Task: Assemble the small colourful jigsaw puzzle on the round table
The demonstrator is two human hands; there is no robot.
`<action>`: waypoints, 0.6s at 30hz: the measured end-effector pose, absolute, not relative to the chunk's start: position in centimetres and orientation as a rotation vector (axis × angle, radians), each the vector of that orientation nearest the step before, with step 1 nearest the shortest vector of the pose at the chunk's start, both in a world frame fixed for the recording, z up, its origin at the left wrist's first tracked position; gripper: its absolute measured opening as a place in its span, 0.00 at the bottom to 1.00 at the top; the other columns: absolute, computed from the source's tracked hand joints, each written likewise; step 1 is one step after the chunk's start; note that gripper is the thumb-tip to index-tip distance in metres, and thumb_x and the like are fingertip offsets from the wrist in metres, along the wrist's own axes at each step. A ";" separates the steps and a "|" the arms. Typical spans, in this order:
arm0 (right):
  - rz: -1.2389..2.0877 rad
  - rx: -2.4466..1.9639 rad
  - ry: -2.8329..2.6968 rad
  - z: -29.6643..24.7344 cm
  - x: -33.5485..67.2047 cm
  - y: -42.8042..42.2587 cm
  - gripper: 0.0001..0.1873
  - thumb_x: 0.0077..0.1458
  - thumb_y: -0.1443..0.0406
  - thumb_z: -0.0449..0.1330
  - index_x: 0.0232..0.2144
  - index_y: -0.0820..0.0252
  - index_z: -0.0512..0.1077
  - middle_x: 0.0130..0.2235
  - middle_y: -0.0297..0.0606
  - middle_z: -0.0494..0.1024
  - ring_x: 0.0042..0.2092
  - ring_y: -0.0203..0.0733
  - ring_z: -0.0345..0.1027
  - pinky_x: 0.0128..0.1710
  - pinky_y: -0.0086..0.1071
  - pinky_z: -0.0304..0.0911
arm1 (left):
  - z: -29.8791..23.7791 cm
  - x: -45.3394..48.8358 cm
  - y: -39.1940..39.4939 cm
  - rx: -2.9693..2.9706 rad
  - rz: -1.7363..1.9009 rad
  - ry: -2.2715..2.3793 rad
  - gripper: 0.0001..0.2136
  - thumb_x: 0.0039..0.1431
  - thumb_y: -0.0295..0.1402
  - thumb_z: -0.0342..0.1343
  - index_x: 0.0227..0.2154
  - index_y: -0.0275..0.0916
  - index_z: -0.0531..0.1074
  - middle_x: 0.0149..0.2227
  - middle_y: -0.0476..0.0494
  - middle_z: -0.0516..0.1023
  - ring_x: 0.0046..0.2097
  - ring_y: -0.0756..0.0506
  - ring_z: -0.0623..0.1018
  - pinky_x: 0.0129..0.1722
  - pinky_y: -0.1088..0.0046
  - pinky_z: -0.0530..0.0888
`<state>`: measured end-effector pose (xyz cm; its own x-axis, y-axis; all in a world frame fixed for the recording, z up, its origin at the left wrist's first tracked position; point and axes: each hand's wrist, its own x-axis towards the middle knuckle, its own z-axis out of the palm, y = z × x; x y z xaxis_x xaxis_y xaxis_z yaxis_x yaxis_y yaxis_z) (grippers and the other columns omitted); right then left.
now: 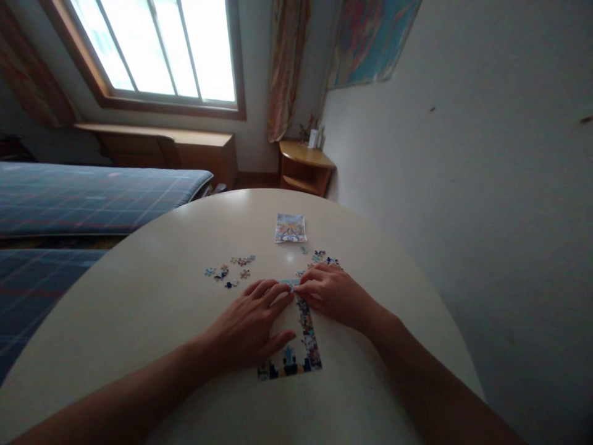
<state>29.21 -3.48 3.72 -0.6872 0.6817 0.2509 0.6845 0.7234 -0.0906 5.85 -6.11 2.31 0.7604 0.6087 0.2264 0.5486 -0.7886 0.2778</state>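
A partly joined jigsaw puzzle (311, 347) lies on the round table, its bottom and right edges showing as a frame around bare tabletop. My left hand (252, 321) rests over its left side, fingers stretched out and thumb apart, covering that edge. At the puzzle's top edge, the left fingertips touch a small light puzzle piece (291, 287). My right hand (328, 289) comes in from the right, with thumb and index finger pinched at that same piece. Loose puzzle pieces (319, 254) lie just beyond the right hand, some partly hidden by it.
Several more loose pieces (243, 261) are scattered at the left. A small picture packet (290, 228) lies farther back on the white table (208, 228). Beyond stand a plaid-covered bed (92, 194), a corner shelf (306, 154) and a wall on the right.
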 end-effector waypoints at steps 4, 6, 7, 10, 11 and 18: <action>-0.032 -1.069 -2.685 3.6 29.2 -3.5 0.09 0.62 0.64 0.59 0.41 0.52 0.80 0.41 0.38 0.81 0.44 0.45 0.73 0.48 0.40 0.64 | 2.2 5.8 -6.1 2.769 0.459 0.912 0.24 0.64 0.42 0.53 0.61 0.41 0.61 0.60 0.40 0.68 0.61 0.37 0.65 0.62 0.54 0.61; -0.013 -1.086 -2.673 3.6 29.1 -3.6 0.08 0.62 0.65 0.60 0.41 0.53 0.79 0.41 0.40 0.81 0.44 0.45 0.73 0.49 0.40 0.64 | 2.2 5.8 -6.1 2.768 0.466 0.914 0.25 0.64 0.41 0.54 0.61 0.41 0.61 0.60 0.40 0.68 0.61 0.37 0.65 0.63 0.53 0.61; -0.004 -1.094 -2.665 3.7 29.1 -3.7 0.08 0.61 0.66 0.60 0.41 0.54 0.79 0.41 0.40 0.81 0.44 0.45 0.73 0.48 0.40 0.64 | 2.2 5.8 -6.1 2.767 0.468 0.912 0.25 0.63 0.41 0.54 0.61 0.42 0.61 0.60 0.40 0.68 0.61 0.37 0.65 0.63 0.53 0.61; 0.014 -1.107 -2.658 3.8 29.0 -3.8 0.09 0.61 0.66 0.60 0.42 0.54 0.79 0.41 0.41 0.80 0.44 0.44 0.73 0.47 0.39 0.65 | 2.1 5.8 -6.0 2.767 0.465 0.907 0.24 0.63 0.41 0.54 0.61 0.43 0.62 0.60 0.40 0.68 0.62 0.37 0.64 0.63 0.53 0.61; 0.016 -1.107 -2.658 3.8 29.0 -3.9 0.09 0.61 0.66 0.60 0.43 0.54 0.79 0.41 0.41 0.80 0.43 0.44 0.73 0.47 0.39 0.65 | 2.1 5.7 -6.0 2.767 0.463 0.909 0.24 0.63 0.41 0.54 0.61 0.43 0.62 0.60 0.40 0.68 0.62 0.37 0.64 0.63 0.53 0.61; -0.012 -1.135 -2.691 4.0 28.9 -4.1 0.10 0.62 0.65 0.59 0.43 0.55 0.79 0.42 0.41 0.80 0.45 0.46 0.73 0.49 0.40 0.65 | 1.9 5.6 -5.8 2.767 0.463 0.908 0.27 0.63 0.40 0.54 0.64 0.44 0.58 0.63 0.42 0.66 0.63 0.37 0.64 0.63 0.53 0.62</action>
<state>28.87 -4.14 4.02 -0.6775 0.7064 0.2047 0.7082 0.7017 -0.0778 5.59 -5.82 1.94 0.7632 0.6027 0.2331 0.5423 -0.7935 0.2761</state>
